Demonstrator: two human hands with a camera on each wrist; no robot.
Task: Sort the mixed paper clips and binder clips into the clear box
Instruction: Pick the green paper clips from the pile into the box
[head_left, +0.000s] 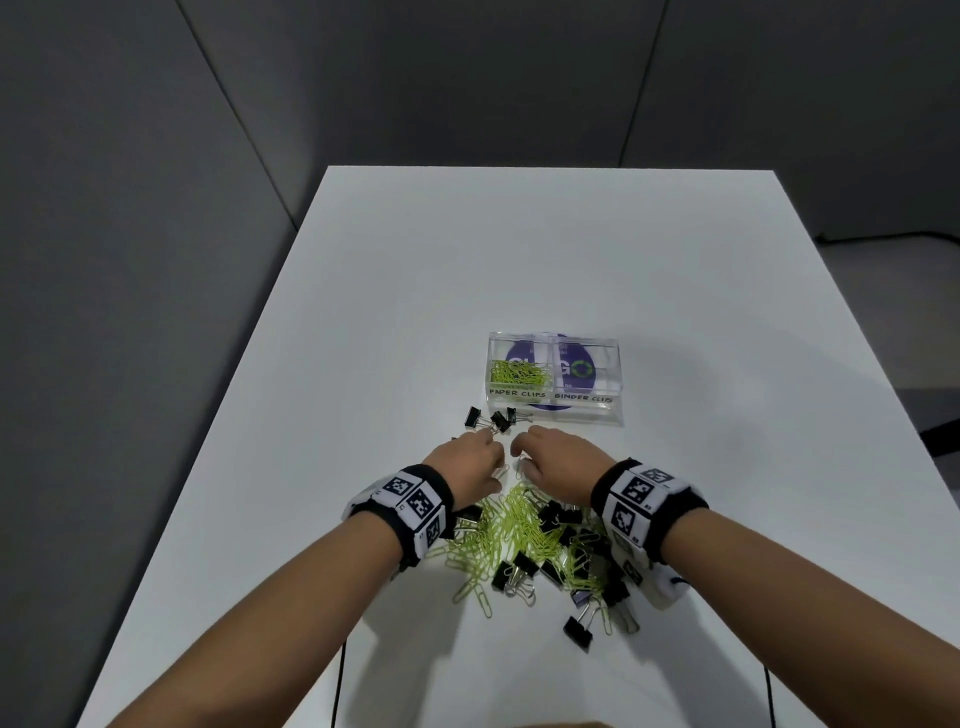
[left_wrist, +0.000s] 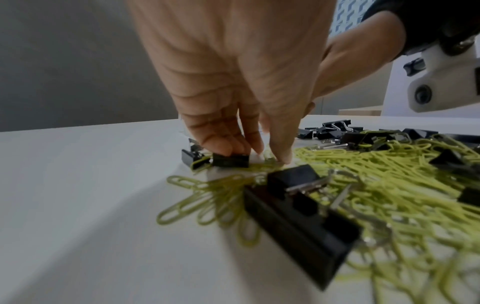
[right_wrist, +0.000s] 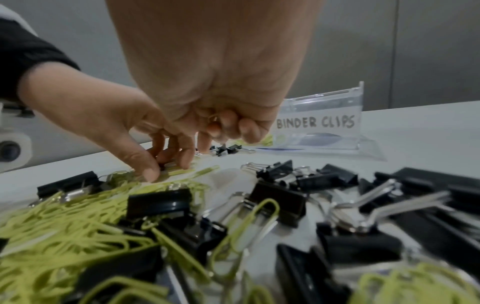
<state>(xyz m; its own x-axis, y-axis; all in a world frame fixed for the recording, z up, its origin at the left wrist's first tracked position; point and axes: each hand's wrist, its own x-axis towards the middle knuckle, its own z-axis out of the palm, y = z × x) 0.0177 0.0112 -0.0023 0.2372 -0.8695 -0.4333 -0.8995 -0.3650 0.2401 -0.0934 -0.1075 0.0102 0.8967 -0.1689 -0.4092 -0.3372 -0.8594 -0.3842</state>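
A clear two-part box (head_left: 555, 397) stands past my hands; its left part, marked PAPER CLIPS, holds green paper clips (head_left: 519, 373), and the BINDER CLIPS part (right_wrist: 315, 122) looks empty. A mixed pile of green paper clips (head_left: 511, 525) and black binder clips (head_left: 558, 517) lies under my wrists. My left hand (left_wrist: 259, 158) reaches down with straight fingers; the fingertips (left_wrist: 221, 147) rest on a small black binder clip (left_wrist: 231, 161) and the thumb presses on paper clips. My right hand (right_wrist: 223, 127) hovers above the pile, its fingers curled round a thin paper clip (right_wrist: 213, 118).
A few binder clips (head_left: 493, 418) lie apart between the pile and the box. The white table (head_left: 519, 260) runs on beyond the box, and its left edge is close to my left forearm. Grey partition walls stand behind. Two dark cables hang off the near edge.
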